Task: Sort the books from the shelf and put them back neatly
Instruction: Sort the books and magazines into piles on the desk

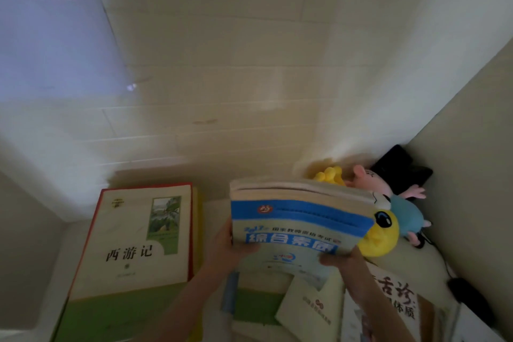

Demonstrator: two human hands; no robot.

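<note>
We are seeing our two forearms bare right to the near edge of view. Our left hand (229, 244) and right hand (340, 258) are showing bare too, their outlines blurring in dim light.

Head-worn wide view, angled downward, close above shelf (215, 214)

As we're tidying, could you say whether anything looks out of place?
Yes: a yellow plush and a pink pig plush lie in the shelf corner, and a cream booklet sits askew on the books below.
</note>
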